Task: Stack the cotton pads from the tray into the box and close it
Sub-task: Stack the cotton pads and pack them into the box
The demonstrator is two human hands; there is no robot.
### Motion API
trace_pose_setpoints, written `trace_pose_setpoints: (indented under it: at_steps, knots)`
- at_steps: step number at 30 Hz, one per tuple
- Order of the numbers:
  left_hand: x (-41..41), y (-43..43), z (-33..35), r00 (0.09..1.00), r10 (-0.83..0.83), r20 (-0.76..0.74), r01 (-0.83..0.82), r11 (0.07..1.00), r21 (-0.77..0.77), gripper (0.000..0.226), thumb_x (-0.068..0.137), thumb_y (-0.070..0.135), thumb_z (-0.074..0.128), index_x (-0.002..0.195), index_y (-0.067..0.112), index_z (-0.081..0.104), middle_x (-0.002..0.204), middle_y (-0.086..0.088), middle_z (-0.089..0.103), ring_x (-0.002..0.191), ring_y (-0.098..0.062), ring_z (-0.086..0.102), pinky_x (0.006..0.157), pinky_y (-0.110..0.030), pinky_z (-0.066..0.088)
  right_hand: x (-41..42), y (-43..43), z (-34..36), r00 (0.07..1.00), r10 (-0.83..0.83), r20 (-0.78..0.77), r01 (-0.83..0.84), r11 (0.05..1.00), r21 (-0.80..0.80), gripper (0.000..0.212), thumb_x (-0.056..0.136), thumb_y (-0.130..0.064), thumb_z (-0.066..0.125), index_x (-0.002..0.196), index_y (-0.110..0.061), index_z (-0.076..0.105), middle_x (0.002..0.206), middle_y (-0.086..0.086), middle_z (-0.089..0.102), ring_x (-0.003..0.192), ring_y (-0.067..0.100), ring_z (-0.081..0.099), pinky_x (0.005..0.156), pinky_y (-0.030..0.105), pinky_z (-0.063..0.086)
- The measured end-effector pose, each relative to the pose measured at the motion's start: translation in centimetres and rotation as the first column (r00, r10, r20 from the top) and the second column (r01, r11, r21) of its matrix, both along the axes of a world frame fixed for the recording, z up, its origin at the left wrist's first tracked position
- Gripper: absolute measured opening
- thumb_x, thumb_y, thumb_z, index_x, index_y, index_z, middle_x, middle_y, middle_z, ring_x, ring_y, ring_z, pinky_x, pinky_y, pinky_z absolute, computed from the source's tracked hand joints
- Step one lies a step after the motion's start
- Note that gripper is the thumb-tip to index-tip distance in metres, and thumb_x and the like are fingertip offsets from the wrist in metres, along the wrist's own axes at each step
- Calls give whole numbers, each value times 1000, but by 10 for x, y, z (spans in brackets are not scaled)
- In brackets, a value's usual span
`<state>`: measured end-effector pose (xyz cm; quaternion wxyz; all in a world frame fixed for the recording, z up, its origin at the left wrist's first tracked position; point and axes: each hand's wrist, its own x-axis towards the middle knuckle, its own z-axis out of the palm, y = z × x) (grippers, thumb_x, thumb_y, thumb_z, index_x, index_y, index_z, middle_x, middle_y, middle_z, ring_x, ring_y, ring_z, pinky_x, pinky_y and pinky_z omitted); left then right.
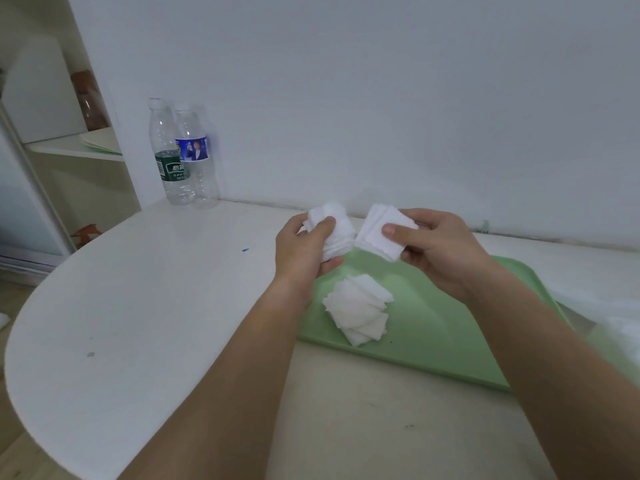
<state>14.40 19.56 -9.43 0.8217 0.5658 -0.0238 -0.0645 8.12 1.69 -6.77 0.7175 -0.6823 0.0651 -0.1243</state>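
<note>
Each hand, left hand [304,245] and right hand [438,249], pinches a bunch of soft, light, square white cotton pads [384,233], so squeezing the flat sides should keep them together.

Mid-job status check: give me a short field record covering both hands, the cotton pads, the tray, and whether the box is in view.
left hand: grips the left stack of cotton pads
right hand: grips the right stack, thumb on top
loose pile: fanned, untidy, lying on the tray
tray: green, on the table, under both hands
box: not in view
background: green-label bottle and blue-label bottle, upright by the wall
</note>
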Motion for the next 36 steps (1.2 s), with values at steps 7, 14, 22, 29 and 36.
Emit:
trace_pose_setpoints:
  at_steps: [7,14,22,29,36]
  knots:
    - [-22,-16,7,966,-226,126,202,964,175,28,89,22,75,116,15,67,97,-1,78,76,-11,74,63,-26,58,-27,-14,12,995,100,17,-98,992,-75,45,63,-14,79,105,-1,70,96,16,76,89,28,74,79,32,60]
    - [-26,-23,2,943,-282,175,226,932,282,28,86,10,75,112,16,67,97,-2,78,75,-12,73,63,-26,59,-33,-23,18,996,79,-37,-87,936,-342,34,75,-8,83,107,-15,72,90,17,76,85,25,73,90,41,58]
    - [-27,-29,-6,915,-282,288,126,879,459,32,84,3,71,113,14,65,94,-3,76,74,-13,70,60,-29,58,-38,-23,25,992,106,-62,-123,884,-451,47,76,-13,84,117,-23,65,64,-5,68,60,8,57,65,26,41]
    - [-29,-29,-6,912,-288,293,141,888,437,28,86,17,77,111,16,65,94,0,77,73,-10,71,63,-32,60,-33,-31,16,995,-32,-95,-20,867,-498,50,79,-16,82,123,-26,60,66,-8,66,62,10,60,61,21,40]
    - [-31,-32,-5,919,-309,244,195,896,399,19,97,21,66,115,14,66,84,7,75,71,-5,70,62,-26,60,-32,-30,12,989,-60,-137,-8,894,-448,49,74,-22,87,118,-28,65,82,-1,72,60,6,61,65,25,41]
